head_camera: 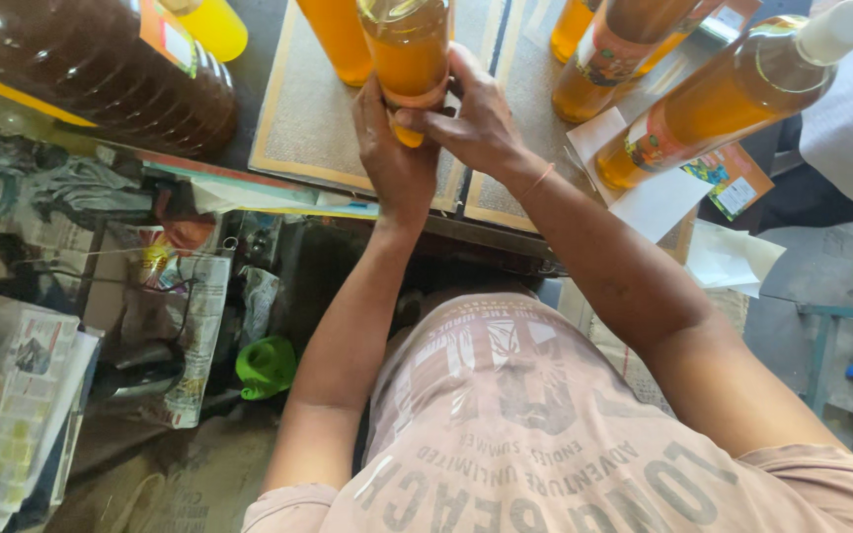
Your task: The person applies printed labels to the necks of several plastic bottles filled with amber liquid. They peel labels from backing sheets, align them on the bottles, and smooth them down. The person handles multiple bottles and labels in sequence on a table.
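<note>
Both hands wrapped around one amber bottle (409,59) at upper centre of frame, grip closed on it from both sides. Left hand (397,163) cupping lower body from the left, palm against the plastic, fingers round the far side. Right hand (476,118) over the front and right side, fingers (426,120) curled across the bottle base, thin band on the wrist. Bottle upright-ish in view, filled with orange-yellow liquid, base just above a woven mat (308,118) on the bench (505,232). Second orange bottle (338,39) just beside it to the left, on the same mat. Upper right: two labelled bottles (604,59) close together, then a tilted bottle with white cap (733,94) lying across toward the top right corner, above loose white paper sheets (659,202) and a colourful printed label (733,178). Upper left: large dark jug (101,69) with a yellow bottle (214,25) touching its top edge. Below the bench edge, left side of frame: newspapers (32,395), crumpled wrappers, a green plastic object (267,365) near the left forearm. Pink printed t-shirt (515,424) filling bottom centre.
</note>
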